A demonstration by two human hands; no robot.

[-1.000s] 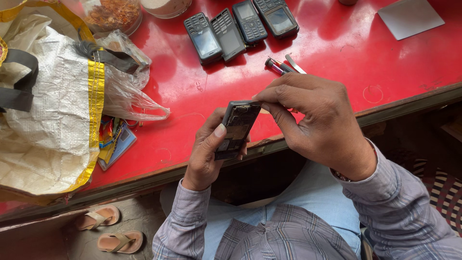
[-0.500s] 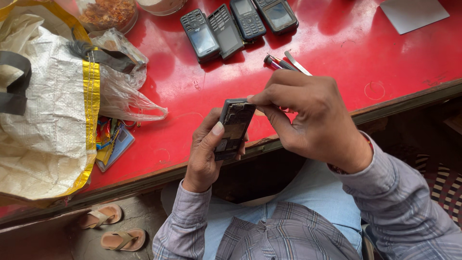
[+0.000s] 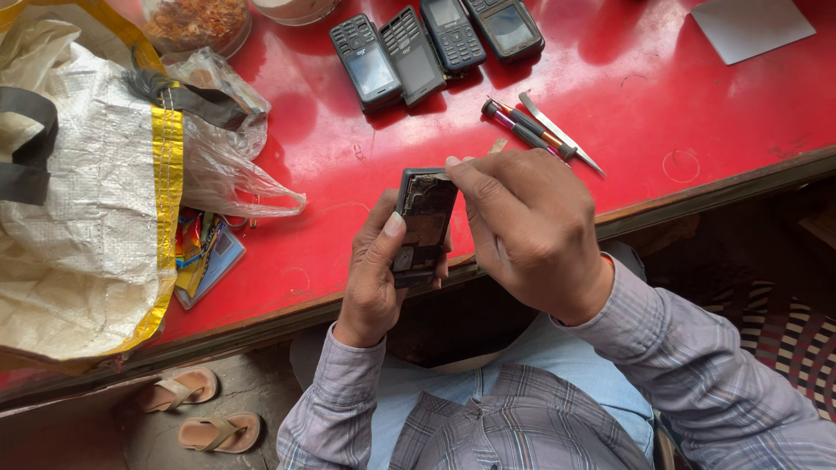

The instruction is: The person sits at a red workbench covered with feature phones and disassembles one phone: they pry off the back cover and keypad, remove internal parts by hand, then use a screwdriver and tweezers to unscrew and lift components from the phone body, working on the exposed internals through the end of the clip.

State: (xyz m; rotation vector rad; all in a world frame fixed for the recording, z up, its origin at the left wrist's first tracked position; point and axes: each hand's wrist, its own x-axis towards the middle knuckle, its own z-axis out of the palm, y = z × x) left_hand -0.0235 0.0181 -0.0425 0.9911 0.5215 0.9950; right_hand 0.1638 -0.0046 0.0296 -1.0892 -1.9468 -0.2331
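Observation:
My left hand (image 3: 376, 277) grips a dark mobile phone (image 3: 421, 223) with its back cover off, thumb pressed along its left side, over the front edge of the red table (image 3: 697, 104). My right hand (image 3: 529, 233) curls over the phone's top right corner, fingertips touching its upper edge. The phone's insides face up. Whether my right hand also holds a small tool is hidden by the fingers.
Several dark keypad phones (image 3: 437, 43) lie in a row at the table's far side. Screwdrivers (image 3: 524, 129) and tweezers (image 3: 562, 135) rest just beyond my right hand. A white woven bag (image 3: 78, 200), clear plastic bag (image 3: 222, 139), grey card (image 3: 753, 26) and sandals (image 3: 196, 405) are around.
Both hands with the phone have stayed near the table edge; my right hand has shifted slightly, its fingertips now on the phone's top corner.

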